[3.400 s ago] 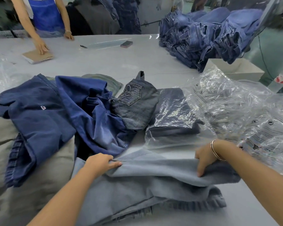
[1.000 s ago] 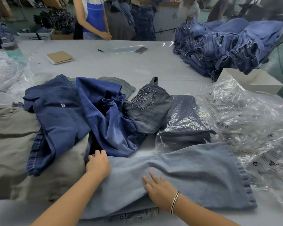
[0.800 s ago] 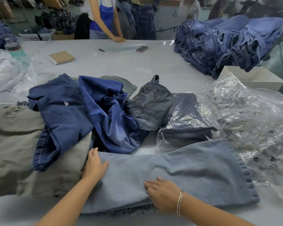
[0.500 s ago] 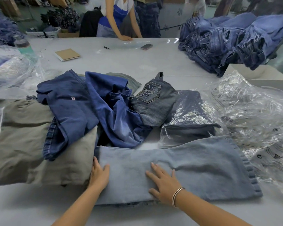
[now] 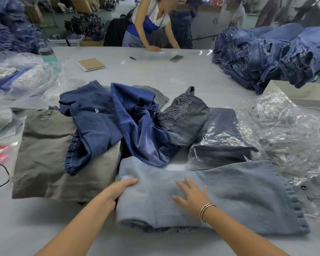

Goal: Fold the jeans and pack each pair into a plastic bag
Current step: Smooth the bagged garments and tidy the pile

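Left hand (image 5: 121, 189): grips the left folded edge of the pale jeans (image 5: 229, 196), fingers curled over it.
Right hand (image 5: 190, 196): flat, fingers spread, pressing on the pale jeans.
Pale jeans: folded on the worktop (image 5: 155, 74), nearest the person.
Bag (image 5: 224, 137): holds dark folded jeans, just behind.
Empty bags (image 5: 294, 130): heaped right.

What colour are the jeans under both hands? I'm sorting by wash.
Pale, faded blue folded denim jeans, clearest in the head view.

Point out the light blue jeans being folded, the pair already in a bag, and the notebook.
light blue jeans (image 5: 238, 196), head view, flat top layer right of the hands.
bagged jeans (image 5: 224, 141), head view, middle of the bag.
notebook (image 5: 91, 64), head view, brown cover.
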`<state>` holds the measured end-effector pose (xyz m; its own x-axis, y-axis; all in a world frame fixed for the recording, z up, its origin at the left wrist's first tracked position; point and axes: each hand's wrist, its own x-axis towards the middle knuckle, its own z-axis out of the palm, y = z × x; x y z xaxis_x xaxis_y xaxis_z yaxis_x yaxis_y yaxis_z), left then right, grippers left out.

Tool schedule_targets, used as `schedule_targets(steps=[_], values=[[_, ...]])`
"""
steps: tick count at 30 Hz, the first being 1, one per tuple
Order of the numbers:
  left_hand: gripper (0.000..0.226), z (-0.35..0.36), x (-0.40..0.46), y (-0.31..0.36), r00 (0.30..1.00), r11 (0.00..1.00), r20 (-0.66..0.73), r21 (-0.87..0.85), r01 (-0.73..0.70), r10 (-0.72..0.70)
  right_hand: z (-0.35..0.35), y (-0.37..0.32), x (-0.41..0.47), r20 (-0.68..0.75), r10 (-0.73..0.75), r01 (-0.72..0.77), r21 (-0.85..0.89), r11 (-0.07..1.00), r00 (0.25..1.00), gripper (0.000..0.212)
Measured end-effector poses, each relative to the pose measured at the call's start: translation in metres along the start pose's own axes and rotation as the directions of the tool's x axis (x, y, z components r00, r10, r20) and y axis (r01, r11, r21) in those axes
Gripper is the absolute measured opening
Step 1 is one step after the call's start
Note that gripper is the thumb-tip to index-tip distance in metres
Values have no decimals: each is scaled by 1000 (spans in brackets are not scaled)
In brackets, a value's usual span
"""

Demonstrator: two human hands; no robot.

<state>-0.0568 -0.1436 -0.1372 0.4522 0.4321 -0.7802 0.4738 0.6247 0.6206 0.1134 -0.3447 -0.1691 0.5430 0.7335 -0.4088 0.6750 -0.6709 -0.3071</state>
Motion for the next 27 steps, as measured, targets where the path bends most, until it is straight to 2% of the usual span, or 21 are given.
schedule_targets(steps=[2,3,4,6,8,11,13,14,15,17,18,19,21,22,24,25,27], values=[[45,7,-14,17,997,996,53,-61,-58,62,-5,-20,-2,35,-19,12,191,982,999,61],[45,12,-22,25,991,992,104,-97,-79,89,-10,-31,-3,44,-32,15,348,937,999,60],[46,17,-30,33,979,987,169,-131,-90,112,-17,-42,-5,48,-54,20,529,848,997,63],[47,28,-44,44,940,983,310,-156,-97,142,-32,-66,-10,43,-100,24,810,586,994,79],[51,42,-55,52,890,978,413,-152,-140,192,-48,-89,-13,1,-122,41,940,339,992,79],[67,60,-64,57,791,967,563,-215,-140,239,-76,-107,-16,-24,-71,32,993,112,997,82],[66,66,-68,60,762,968,603,-222,-122,234,-93,-107,-16,-21,1,21,997,77,1000,73],[58,67,-68,61,759,962,602,-245,-122,250,-101,-104,-14,-16,51,12,997,83,999,62],[47,66,-68,62,770,944,568,-300,-135,290,-110,-102,-12,-19,114,8,995,96,993,44],[33,60,-60,58,858,862,350,-471,-186,376,-133,-97,-8,-43,229,27,997,73,972,7],[30,53,-54,52,894,797,254,-581,-164,368,-144,-94,-7,-37,229,31,999,33,973,12],[36,47,-49,42,921,737,218,-668,-100,322,-156,-92,-7,-22,201,29,999,-31,979,25],[60,41,-39,14,928,715,322,-692,95,189,-177,-93,-13,-44,103,60,984,-165,994,51],[75,44,-38,0,898,760,422,-622,189,122,-186,-96,-15,-89,58,99,972,-215,994,56],[103,60,-39,-22,787,852,615,-441,282,58,-200,-107,-20,-199,14,196,945,-260,980,50],[115,70,-39,-29,707,861,703,-406,307,79,-206,-113,-25,-246,-8,234,930,-285,969,47],[125,89,-46,-33,588,807,793,-448,385,160,-219,-122,-34,-318,-77,274,897,-346,945,37]])
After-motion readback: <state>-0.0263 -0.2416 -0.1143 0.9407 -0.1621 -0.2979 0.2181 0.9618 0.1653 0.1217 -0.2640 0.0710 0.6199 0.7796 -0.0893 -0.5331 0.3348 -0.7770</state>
